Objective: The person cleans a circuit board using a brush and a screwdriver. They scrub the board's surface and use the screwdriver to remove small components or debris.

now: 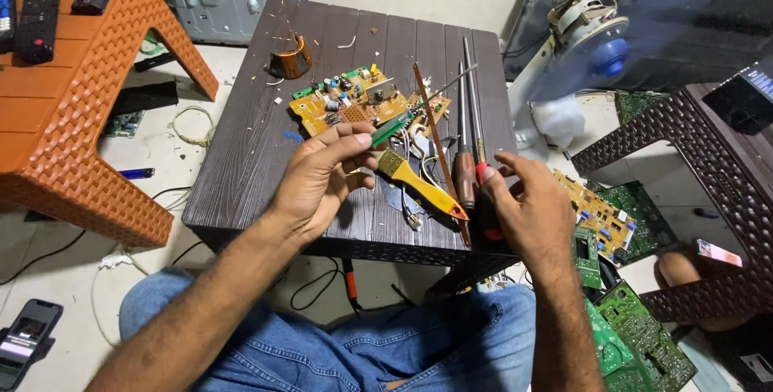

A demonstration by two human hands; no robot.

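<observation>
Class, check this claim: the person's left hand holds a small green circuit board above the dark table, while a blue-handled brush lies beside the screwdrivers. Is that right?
Not quite. The brush has a yellow handle, not blue, as the head view shows. The rest stands: the left hand holds the small green circuit board above the dark table, with the brush beside the screwdrivers.

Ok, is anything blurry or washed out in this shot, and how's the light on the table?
Head view: the spinning blue fan at upper right is smeared by motion blur; the left hand, right hand, brush and circuit board are sharp. Light is soft and even, with faint shadows on the dark table; edges bow slightly, like a wide lens.
</observation>
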